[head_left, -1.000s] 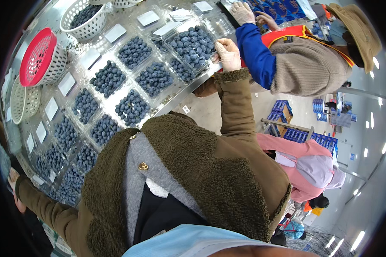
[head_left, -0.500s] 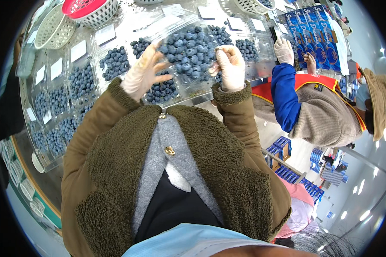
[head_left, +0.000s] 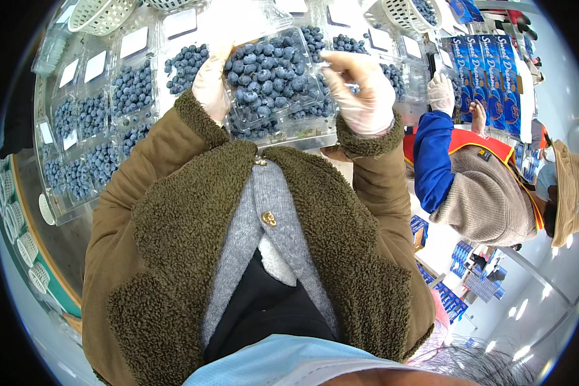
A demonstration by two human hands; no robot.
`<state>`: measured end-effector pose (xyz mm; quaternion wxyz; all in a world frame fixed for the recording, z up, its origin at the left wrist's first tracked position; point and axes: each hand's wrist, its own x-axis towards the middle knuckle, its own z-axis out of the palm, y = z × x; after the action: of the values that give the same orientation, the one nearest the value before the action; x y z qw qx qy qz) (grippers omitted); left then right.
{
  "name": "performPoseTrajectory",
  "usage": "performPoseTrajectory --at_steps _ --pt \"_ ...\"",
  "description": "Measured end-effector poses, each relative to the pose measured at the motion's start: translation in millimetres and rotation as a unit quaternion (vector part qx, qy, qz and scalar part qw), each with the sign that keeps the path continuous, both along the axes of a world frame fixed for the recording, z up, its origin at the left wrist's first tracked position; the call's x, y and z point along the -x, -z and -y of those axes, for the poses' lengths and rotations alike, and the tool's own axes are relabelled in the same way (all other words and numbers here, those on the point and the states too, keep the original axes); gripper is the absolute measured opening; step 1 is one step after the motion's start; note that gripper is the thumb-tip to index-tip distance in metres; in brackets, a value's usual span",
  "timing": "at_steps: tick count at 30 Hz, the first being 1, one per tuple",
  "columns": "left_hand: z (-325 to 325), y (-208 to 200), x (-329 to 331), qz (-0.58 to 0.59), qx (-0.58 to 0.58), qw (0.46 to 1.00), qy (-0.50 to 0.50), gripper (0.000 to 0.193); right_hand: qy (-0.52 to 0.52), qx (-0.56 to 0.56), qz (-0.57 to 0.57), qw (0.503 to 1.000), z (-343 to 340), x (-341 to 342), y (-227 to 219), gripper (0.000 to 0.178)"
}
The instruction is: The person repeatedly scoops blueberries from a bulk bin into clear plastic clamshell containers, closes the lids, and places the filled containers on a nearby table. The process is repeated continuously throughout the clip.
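A clear plastic clamshell full of blueberries (head_left: 271, 77) is lifted close in front of my chest. My left hand (head_left: 211, 83), in a thin pale glove, grips its left edge. My right hand (head_left: 361, 91), also gloved, pinches its right edge near the top corner. Both sleeves are olive fleece-trimmed. Below the box lies the steel table (head_left: 58, 215) covered with rows of more open blueberry clamshells (head_left: 132, 87).
A co-worker in a blue sleeve and orange vest (head_left: 469, 174) stands at my right, their gloved hand (head_left: 441, 91) on the table. White baskets (head_left: 103, 13) sit at the back left, another with berries (head_left: 413, 13) at the back right. Blue cartons (head_left: 489, 64) are stacked far right.
My left hand came up from my side and took the box's left edge. The clamshell has been lifted off the table toward me, and my view has swung to face it.
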<state>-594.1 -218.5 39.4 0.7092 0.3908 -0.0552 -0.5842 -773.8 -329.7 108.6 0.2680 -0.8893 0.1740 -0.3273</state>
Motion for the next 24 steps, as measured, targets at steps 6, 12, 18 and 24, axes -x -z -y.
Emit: performPoseTrajectory --at_steps 6,12,18,24 --pt "2.5 11.1 -0.3 0.042 0.047 0.998 0.010 0.042 -0.073 0.103 -0.121 0.984 -1.7 -20.3 2.6 0.021" --pt "5.3 12.6 2.6 -0.015 0.096 0.994 0.041 0.039 -0.031 0.079 -0.064 0.994 -1.4 -24.1 1.5 0.020" --pt "8.2 -3.1 8.1 -0.031 0.068 0.996 0.045 0.037 -0.105 0.129 -0.150 0.975 -4.6 -28.9 0.5 0.018" --pt "11.8 2.1 5.2 -0.059 0.043 0.996 0.054 0.036 -0.100 0.092 -0.139 0.981 5.4 -18.0 1.2 0.017"
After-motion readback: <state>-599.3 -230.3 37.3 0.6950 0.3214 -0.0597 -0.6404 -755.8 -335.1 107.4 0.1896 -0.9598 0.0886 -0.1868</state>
